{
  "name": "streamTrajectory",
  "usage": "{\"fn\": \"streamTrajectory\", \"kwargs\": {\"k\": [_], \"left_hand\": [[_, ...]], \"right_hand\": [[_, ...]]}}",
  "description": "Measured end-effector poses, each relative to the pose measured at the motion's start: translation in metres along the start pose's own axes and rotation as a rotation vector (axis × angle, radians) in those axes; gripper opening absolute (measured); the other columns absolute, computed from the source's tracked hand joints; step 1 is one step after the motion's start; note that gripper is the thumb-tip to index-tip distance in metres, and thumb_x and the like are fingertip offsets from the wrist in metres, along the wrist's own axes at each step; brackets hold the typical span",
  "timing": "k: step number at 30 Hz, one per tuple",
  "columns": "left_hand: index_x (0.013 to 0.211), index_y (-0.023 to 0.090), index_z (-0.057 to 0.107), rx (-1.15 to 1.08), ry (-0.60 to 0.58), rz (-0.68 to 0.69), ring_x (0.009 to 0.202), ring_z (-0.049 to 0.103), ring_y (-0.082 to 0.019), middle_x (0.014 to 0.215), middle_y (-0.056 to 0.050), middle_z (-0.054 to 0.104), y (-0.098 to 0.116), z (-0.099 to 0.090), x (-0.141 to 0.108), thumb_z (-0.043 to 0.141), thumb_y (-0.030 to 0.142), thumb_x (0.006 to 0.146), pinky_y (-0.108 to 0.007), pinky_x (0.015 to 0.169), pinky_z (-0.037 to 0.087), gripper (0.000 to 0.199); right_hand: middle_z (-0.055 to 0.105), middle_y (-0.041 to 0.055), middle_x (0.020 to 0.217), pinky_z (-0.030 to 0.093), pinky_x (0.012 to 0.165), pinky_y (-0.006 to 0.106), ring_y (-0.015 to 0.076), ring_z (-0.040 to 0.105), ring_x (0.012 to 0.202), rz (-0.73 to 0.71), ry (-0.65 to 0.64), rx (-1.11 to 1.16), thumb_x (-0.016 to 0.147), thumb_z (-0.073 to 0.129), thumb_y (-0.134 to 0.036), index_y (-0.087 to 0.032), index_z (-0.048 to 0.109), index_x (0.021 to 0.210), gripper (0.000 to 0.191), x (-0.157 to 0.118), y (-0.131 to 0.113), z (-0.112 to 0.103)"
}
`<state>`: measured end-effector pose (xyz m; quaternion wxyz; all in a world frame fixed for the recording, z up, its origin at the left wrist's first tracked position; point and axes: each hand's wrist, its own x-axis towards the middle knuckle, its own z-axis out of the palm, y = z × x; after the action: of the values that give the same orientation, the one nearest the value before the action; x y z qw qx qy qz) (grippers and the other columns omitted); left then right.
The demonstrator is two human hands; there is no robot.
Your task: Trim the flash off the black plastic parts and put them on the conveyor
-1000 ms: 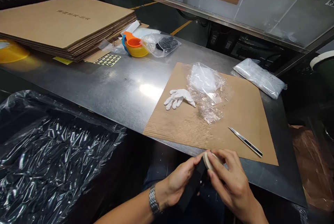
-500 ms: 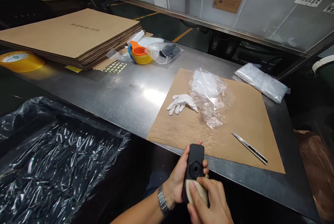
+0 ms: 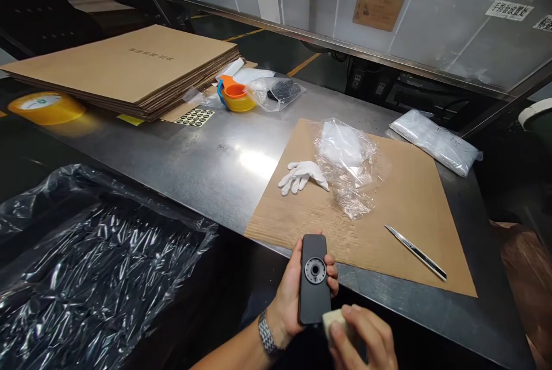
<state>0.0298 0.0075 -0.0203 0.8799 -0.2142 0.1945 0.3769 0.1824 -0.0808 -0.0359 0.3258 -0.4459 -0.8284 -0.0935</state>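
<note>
My left hand (image 3: 287, 295), with a metal-band watch on its wrist, is wrapped round a flat black device (image 3: 314, 304) that has a round ring with a dark centre on its face. The device is held upright near the table's front edge. My right hand (image 3: 366, 338) pinches a small cream-coloured pad (image 3: 334, 319) just beside the device's lower right corner. Beyond them on a cardboard sheet (image 3: 409, 197) lie a white glove (image 3: 304, 176), crumpled clear plastic (image 3: 349, 154) and a slim cutter (image 3: 416, 252).
The metal table (image 3: 207, 169) carries a cardboard stack (image 3: 129, 65), yellow tape (image 3: 47, 107), an orange-and-yellow tape dispenser (image 3: 238, 97), a sticker sheet (image 3: 196, 117), a bagged black item (image 3: 282, 91) and a wrapped white bundle (image 3: 435, 140). Black plastic (image 3: 99, 278) fills the lower left.
My right hand has moved the pad off the device's lower face, down and to the right, uncovering that part. The device has shifted slightly left; the camera view has shifted a little.
</note>
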Motion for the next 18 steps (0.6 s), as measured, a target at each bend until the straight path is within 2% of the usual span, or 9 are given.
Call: {"fn": "streamTrajectory", "kwargs": {"k": [3,6,10,14,16,18], "left_hand": [[0.114,0.038,0.056,0.11,-0.071,0.068,0.06,0.051,-0.014,0.069,-0.002,0.054,0.003,0.0,-0.003,0.038,0.056,0.086,-0.024,0.058,0.043,0.038],[0.132,0.04,0.04,0.22,-0.157,0.071,0.059,0.053,-0.015,0.07,-0.004,0.057,0.002,0.0,-0.005,0.036,0.059,0.085,-0.024,0.056,0.04,0.05],[0.139,0.041,0.025,0.273,-0.2,0.054,0.059,0.054,-0.015,0.072,-0.005,0.059,0.0,0.001,-0.006,0.034,0.06,0.086,-0.024,0.054,0.038,0.057],[0.14,0.04,0.022,0.288,-0.183,0.07,0.062,0.057,-0.017,0.077,-0.006,0.061,0.003,0.003,-0.003,0.033,0.052,0.089,-0.027,0.057,0.04,0.053],[0.141,0.039,0.021,0.291,-0.156,0.082,0.064,0.058,-0.018,0.078,-0.007,0.061,0.004,0.005,-0.001,0.033,0.047,0.09,-0.028,0.059,0.041,0.053],[0.141,0.036,0.021,0.295,-0.129,0.091,0.063,0.058,-0.018,0.077,-0.006,0.06,0.005,0.007,0.001,0.032,0.044,0.091,-0.028,0.058,0.041,0.052]], "right_hand": [[0.058,0.0103,0.103,0.052,0.072,0.033,0.0215,0.057,0.092,0.083,0.017,-0.057,0.082,0.06,-0.016,-0.022,0.058,0.118,0.037,0.0,0.036,0.0],[0.055,0.0127,0.107,0.049,0.079,0.04,0.0237,0.054,0.096,0.216,-0.019,-0.086,0.085,0.056,-0.018,-0.019,0.052,0.126,0.041,0.005,0.07,0.006],[0.056,0.0157,0.106,0.047,0.082,0.044,0.0264,0.05,0.097,0.317,-0.168,-0.204,0.091,0.044,-0.03,-0.012,0.058,0.116,0.034,0.012,0.103,0.022],[0.058,0.0178,0.108,0.045,0.082,0.049,0.0297,0.048,0.1,0.359,-0.187,-0.272,0.092,0.04,-0.036,-0.011,0.059,0.113,0.038,0.017,0.111,0.031],[0.057,0.0175,0.112,0.044,0.085,0.051,0.0301,0.047,0.103,0.378,-0.168,-0.231,0.092,0.042,-0.035,-0.012,0.057,0.117,0.037,0.023,0.104,0.028],[0.056,0.0153,0.112,0.045,0.085,0.047,0.0278,0.047,0.105,0.398,-0.165,-0.09,0.091,0.044,-0.031,-0.013,0.053,0.121,0.035,0.03,0.091,0.02]]}}
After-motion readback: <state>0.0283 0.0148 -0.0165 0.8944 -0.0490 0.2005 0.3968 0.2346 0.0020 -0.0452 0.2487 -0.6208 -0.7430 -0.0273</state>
